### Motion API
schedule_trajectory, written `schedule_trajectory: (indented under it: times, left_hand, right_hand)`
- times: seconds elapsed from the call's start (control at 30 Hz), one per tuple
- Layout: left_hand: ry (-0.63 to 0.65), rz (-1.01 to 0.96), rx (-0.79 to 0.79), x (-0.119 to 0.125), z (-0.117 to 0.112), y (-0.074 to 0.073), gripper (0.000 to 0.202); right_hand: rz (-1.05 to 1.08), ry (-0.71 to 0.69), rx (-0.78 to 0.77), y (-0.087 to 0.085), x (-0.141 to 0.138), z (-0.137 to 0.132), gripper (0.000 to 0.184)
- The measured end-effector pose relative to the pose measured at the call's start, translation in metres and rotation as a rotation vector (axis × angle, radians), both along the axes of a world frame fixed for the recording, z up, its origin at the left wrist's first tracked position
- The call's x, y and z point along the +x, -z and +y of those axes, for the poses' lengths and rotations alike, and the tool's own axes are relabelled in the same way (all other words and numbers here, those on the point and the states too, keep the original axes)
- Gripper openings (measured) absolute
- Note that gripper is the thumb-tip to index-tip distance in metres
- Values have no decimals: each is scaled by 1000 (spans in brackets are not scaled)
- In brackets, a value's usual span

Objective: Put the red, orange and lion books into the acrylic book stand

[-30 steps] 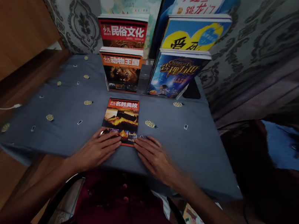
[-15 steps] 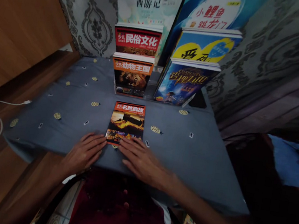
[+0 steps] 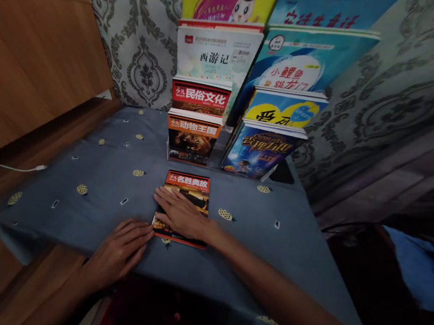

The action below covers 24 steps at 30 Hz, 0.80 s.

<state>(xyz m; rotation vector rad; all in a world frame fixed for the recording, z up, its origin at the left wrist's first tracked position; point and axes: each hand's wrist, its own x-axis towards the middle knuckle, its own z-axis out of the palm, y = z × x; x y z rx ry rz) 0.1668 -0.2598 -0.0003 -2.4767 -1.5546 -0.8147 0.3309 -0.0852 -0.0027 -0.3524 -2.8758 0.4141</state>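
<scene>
A small book [image 3: 188, 181] with a red title band and a dark and golden picture lies closed and flat in front of me. My right hand [image 3: 180, 215] rests flat across the middle of its cover, fingers stretched toward the left edge. With fingers stretched out, my left hand [image 3: 122, 249] lies on the cloth, its fingertips at the book's lower left corner. Behind the book, an orange-banded book with a lion [image 3: 190, 145] and a blue book [image 3: 261, 155] stand upright at the front of two rows of books.
A grey-blue cloth with pineapple prints covers the table [image 3: 110, 168]. Taller books, among them a white one [image 3: 212, 56] and a teal one [image 3: 311, 51], stand at the back. A black flat object [image 3: 283, 172] lies right of them. White cables [image 3: 8, 167] run at the left.
My right hand has moved from the book's lower edge up and left onto the cover. My left hand stays by the corner. The view has tilted up, showing more of the tall books.
</scene>
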Motion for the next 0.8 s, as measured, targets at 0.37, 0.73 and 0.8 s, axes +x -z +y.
schedule_trajectory:
  times: [0.37,0.73,0.8]
  left_hand:
    - [6,-11,-27,-2,-1,0,43]
    - [3,-63,-96,-10,5,6,33]
    - [9,-25,-109,-14,15,8,36]
  right_hand:
    - [4,384,25,10,1,52,62]
    - [92,678,-21,35,35,36,69]
    - [140,673,-16,42,41,33,69]
